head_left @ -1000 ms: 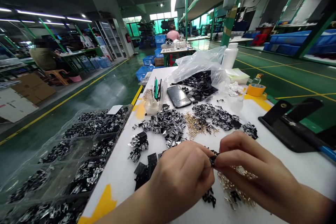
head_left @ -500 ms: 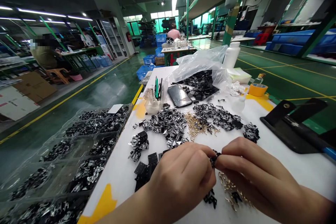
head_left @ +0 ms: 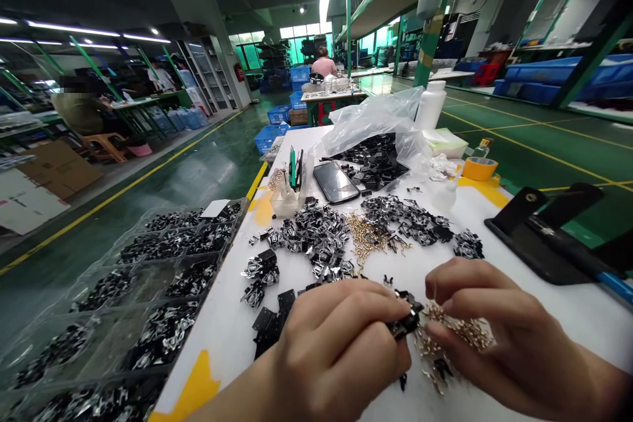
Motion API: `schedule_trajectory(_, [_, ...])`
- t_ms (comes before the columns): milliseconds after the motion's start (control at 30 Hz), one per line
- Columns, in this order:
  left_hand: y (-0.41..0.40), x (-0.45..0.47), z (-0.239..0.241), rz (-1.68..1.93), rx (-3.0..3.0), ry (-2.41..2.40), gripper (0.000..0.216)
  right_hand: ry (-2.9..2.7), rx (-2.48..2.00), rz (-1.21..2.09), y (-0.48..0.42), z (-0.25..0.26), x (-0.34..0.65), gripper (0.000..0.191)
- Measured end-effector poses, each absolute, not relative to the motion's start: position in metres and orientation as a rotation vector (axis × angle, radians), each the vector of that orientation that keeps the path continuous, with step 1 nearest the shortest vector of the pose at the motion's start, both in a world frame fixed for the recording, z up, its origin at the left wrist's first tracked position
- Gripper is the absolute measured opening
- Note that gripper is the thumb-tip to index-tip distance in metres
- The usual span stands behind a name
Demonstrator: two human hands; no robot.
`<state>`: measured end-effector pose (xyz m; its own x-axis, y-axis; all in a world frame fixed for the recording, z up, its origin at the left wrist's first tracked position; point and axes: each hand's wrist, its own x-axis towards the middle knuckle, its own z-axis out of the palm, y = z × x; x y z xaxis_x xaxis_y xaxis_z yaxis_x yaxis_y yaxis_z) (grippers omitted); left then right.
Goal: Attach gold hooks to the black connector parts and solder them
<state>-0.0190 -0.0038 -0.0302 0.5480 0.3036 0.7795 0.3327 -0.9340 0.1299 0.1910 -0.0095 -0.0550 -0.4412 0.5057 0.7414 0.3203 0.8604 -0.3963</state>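
Observation:
Between the thumb and fingers of my left hand (head_left: 346,343) is a small black plastic part (head_left: 406,315) with shiny metal on it. My right hand (head_left: 494,330) is just right of that part and apart from it, thumb and fingertips spread, with nothing I can make out between them. Below and behind its fingers lies a heap of small bent gold-coloured metal pins (head_left: 465,330). A second pile of gold pins (head_left: 364,237) sits farther up the white table (head_left: 539,316). Flat black pieces (head_left: 267,328) lie left of my left hand, partly hidden by it.
Piles of black-and-metal parts (head_left: 316,234) spread across the middle. Behind them are a phone (head_left: 336,182), a plastic bag (head_left: 368,122) of black pieces and tweezers (head_left: 297,168). A black stand (head_left: 539,237) is at right; a compartment tray (head_left: 148,287) of parts is at left.
My right hand has drawn away to the right from the black part, and its fingers have parted. The part stays in my left hand and shows more now.

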Motion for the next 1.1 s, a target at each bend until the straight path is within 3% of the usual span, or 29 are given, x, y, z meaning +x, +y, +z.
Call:
schedule_trajectory(133, [0.001,-0.014,-0.030,-1.443,-2.676,-0.643,0.030,-2.061,-0.623,0.054,0.002,-0.039,0.203,0.037])
schedule_trajectory(300, [0.011,-0.009,-0.031,-1.526,-2.712,-0.806,0.037,-2.061,-1.088,-0.279,0.009,0.010,0.249,0.016])
schedule_trajectory(367, [0.012,-0.011,-0.032,-1.497,-2.762,-0.838,0.037,-2.160,-1.244,-0.376,0.009,0.013,0.282,0.020])
schedule_trajectory(500, [0.013,-0.014,-0.036,-1.402,-2.821,-1.043,0.032,-2.512,-1.613,-0.682,0.003,-0.023,0.353,0.031])
schedule_trajectory(633, [0.014,-0.013,-0.033,-1.340,-2.977,-1.385,0.032,-2.661,-1.589,-0.751,-0.008,-0.069,0.399,0.053])
schedule_trajectory(833, [0.017,-0.010,-0.017,-1.488,-3.213,-2.178,0.032,-2.703,-1.505,-0.824,-0.010,-0.092,0.416,0.061])
schedule_trajectory(1100, [0.015,-0.008,-0.018,-1.876,-3.271,-2.485,0.031,-2.555,-1.457,-0.804,-0.039,-0.093,0.403,0.036])
